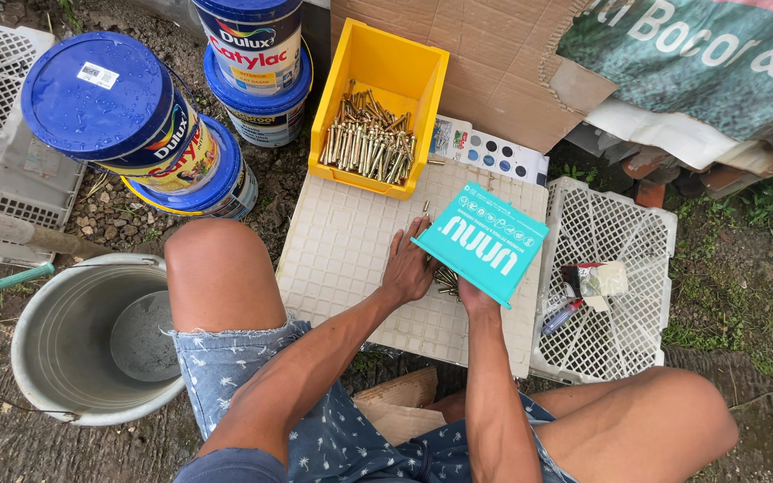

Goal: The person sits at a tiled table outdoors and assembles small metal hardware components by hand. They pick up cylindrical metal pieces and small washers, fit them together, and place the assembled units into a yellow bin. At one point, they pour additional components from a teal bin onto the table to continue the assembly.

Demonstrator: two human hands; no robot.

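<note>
My right hand (476, 295) holds a tilted teal cardboard box (483, 241) over a white plastic board (351, 259). Only the wrist and heel of that hand show under the box. My left hand (409, 264) lies flat on the board beside the box, its fingers against a small heap of brass-coloured bolts (445, 280) at the box's lower edge. A single bolt (424, 207) lies loose on the board further up. Beyond the board stands a yellow plastic bin (378, 54) holding several of the same bolts (369, 139).
Blue-lidded paint buckets (96, 94) stand stacked at the upper left. A grey bucket (55, 358) sits by my left knee. A white lattice crate (610, 349) on the right holds a small packet (597, 279). Cardboard (485, 63) leans behind the bin.
</note>
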